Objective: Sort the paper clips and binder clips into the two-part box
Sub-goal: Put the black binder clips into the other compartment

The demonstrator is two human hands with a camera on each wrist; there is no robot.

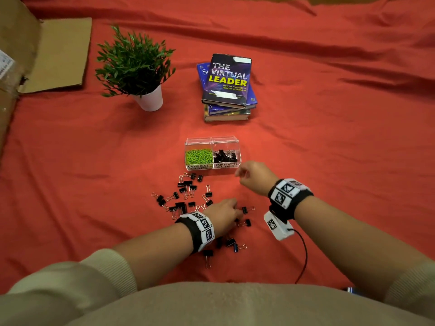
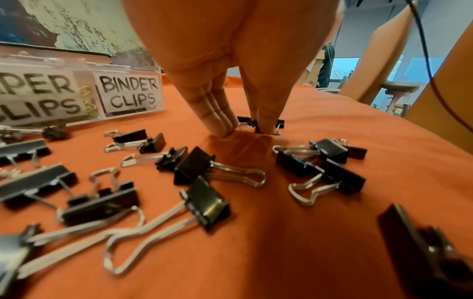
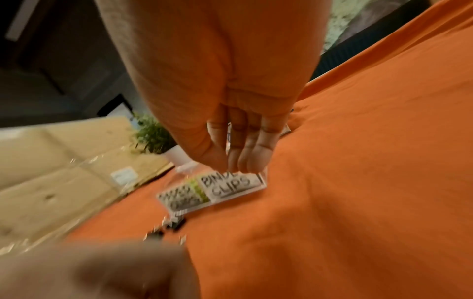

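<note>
Lower centre: left hand (image 1: 222, 215), fingers straight, touches a binder clip (image 2: 245, 119); right hand (image 1: 255, 177) hangs relaxed, empty, beside the box (image 1: 200, 167). We judge the slack cloth (image 2: 332, 222) may bunch, spoiling the pinch.

The clear two-part box (image 1: 213, 166) stands just beyond my right hand (image 1: 254, 176). Its left half, labelled PAPER CLIPS, holds green paper clips (image 1: 199, 156). Its right half, labelled BINDER CLIPS, holds black binder clips (image 1: 224, 156). Loose clips (image 1: 186, 189), black with silver handles, lie scattered around my left hand (image 1: 222, 214), one small clip (image 2: 244, 119) at its fingertips.
</note>
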